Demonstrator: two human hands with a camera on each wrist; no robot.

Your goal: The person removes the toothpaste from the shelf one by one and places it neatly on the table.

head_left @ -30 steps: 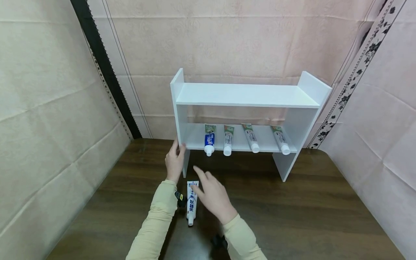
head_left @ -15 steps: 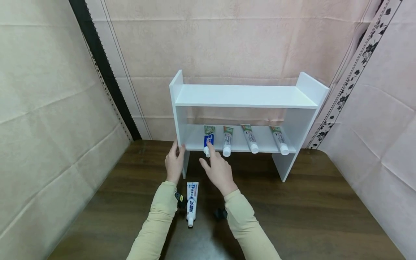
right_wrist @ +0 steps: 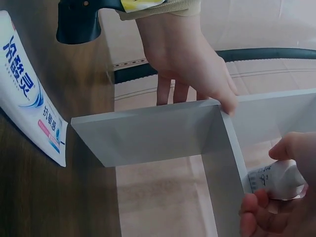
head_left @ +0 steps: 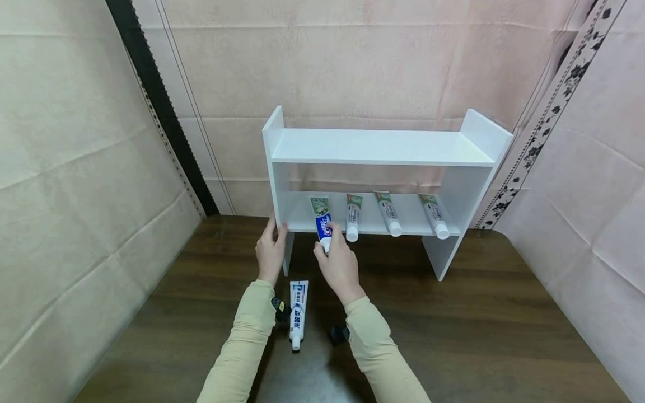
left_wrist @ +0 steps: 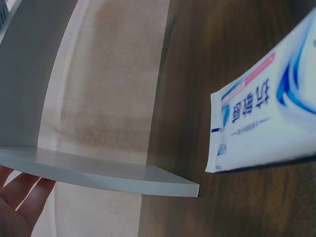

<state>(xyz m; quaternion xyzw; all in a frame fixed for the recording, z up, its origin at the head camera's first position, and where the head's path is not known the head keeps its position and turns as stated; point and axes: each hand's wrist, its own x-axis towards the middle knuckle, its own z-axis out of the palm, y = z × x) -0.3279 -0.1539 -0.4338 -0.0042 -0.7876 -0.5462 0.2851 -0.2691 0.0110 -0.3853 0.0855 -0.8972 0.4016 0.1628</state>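
In the last second, the right hand has left the space above the tabletop and has come to the lower board of the white two-tier shelf, near the centre of the frame. There it pinches the blue soft tube with a green end and a white cap, which was lying straight and is now turned a little and pulled forward over the front edge. From this I judge that the work has passed from approaching to adjusting this tube. The left hand did not change place: it grips the side panel, thumb at the front edge, fingers on the outer side. To the right lie three white tubes with green ends, unchanged, their caps at the front edge. On the tabletop, in the lower middle of the frame, the white flat toothpaste tube with blue print lies untouched; in the right wrist view its characters read 冷酸灵, with 抗敏感 smaller below. The blue tube carries white lettering, but it is too small to read; the words on the other three I also cannot read.
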